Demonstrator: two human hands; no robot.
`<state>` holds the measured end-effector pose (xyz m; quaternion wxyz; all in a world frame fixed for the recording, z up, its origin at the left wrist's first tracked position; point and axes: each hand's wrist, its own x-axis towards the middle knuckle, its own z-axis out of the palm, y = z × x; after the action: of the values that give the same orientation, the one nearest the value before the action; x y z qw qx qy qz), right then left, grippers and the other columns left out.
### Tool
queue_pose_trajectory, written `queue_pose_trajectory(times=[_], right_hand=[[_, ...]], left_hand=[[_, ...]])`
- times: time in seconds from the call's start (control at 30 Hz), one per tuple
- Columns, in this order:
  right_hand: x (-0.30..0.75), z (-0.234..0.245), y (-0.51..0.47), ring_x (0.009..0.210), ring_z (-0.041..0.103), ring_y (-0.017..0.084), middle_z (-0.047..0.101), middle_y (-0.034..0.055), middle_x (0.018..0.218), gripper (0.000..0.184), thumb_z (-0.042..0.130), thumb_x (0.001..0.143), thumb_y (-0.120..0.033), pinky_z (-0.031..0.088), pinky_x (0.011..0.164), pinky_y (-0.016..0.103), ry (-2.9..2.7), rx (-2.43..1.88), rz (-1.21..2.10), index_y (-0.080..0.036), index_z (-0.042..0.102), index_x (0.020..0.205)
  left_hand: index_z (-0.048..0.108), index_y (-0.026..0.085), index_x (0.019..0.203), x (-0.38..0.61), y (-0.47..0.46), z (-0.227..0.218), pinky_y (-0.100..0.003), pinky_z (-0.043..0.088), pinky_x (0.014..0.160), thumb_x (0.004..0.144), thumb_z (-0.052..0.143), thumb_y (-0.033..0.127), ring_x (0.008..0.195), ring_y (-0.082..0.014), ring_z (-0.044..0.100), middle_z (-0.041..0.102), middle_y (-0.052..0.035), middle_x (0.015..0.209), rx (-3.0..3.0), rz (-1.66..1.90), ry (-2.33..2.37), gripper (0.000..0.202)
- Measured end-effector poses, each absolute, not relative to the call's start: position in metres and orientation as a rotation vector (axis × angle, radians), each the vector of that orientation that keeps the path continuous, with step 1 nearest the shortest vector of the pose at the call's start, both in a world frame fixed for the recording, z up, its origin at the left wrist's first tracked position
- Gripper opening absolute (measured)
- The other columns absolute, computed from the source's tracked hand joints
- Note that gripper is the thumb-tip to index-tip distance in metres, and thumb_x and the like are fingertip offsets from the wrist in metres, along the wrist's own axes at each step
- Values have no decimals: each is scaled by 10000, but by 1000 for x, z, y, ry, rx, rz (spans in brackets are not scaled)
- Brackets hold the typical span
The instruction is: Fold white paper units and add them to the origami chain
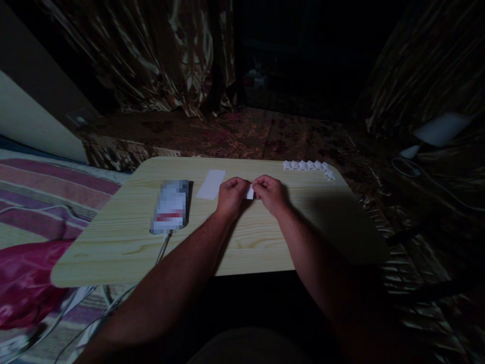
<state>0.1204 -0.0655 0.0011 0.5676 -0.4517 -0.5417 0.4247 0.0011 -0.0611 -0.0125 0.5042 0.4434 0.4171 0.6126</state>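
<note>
White paper piece [249, 192], pinched in the closed fingers of both the left hand [231, 195] and right hand [271, 193], over a wood-grain table [257, 242]. Folding seems underway; the next crease likely calls for aligned edges.

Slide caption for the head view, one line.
Left hand and right hand pinch white paper over a wood-grain table; small folded paper pieces sit near its far-right corner.

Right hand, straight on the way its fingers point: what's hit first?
The right hand would first meet the small white paper piece between the hands, then likely the left hand; depth is hard to judge.
</note>
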Motion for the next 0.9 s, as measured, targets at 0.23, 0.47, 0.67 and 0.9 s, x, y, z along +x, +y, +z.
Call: queue_pose_trajectory(times=[0.23,0.47,0.67,0.9], right_hand=[[124,-3,-62,466,445,85,505,-56,504,113,570,659,-273,347,476,212,-1233,-1117,974,-173,570,712],[127,-2,-61,455,440,83,498,-60,500,113,573,669,-278,340,461,209,-1221,-1123,966,-175,564,715],[126,-4,-60,486,455,86,518,-54,518,101,570,673,-259,366,502,209,-1248,-1114,921,-169,578,719],[126,-6,-58,480,450,85,510,-55,519,105,570,682,-270,363,493,207,-1257,-1128,910,-172,571,721]], left_hand=[[537,170,576,0,-60,-7,-227,345,466,688,591,343,494,-95,429,478,24,534,998,1436,969,214],[567,160,605,-2,-62,-12,-229,347,459,607,636,228,461,-95,451,532,15,528,1129,1297,986,97],[558,156,614,-3,-58,-18,-217,321,456,610,652,226,465,-89,460,560,18,543,1182,1337,1022,117],[545,158,608,-2,-60,-17,-211,302,447,626,654,237,466,-83,443,552,23,543,1232,1356,1085,135]])
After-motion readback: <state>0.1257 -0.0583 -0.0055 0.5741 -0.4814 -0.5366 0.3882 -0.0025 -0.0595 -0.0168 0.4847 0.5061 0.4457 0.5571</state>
